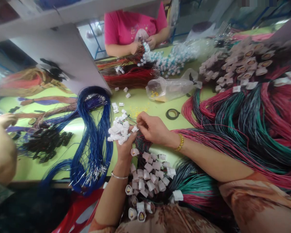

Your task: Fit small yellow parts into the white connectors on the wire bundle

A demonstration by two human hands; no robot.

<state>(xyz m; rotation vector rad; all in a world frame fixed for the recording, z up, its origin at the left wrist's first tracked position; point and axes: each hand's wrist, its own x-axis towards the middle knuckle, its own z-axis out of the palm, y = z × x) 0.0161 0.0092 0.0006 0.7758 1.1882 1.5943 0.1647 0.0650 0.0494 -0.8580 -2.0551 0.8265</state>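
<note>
A bunch of white plastic connector housings (118,129) sits in my left hand (125,147), its fingers closed around them. One white connector (135,128) stands out at the left thumb tip. My right hand (155,129) is closed in a pinch right beside that connector; whatever its fingertips hold is too small to make out. Thin wires (143,142) run down below both hands. Small yellow pieces (138,110) are scattered on the green table just beyond my fingers. Below the hands, nearest my body, lies a pile of wired white connectors (150,174).
Blue wire bundles (92,129) and black connectors (48,142) lie left. Red, black and green wires (232,113) fill the right. A black tape roll (172,114) and plastic bag (173,89) lie ahead. A person in pink (135,29) works opposite; another person's arm (2,145) is left.
</note>
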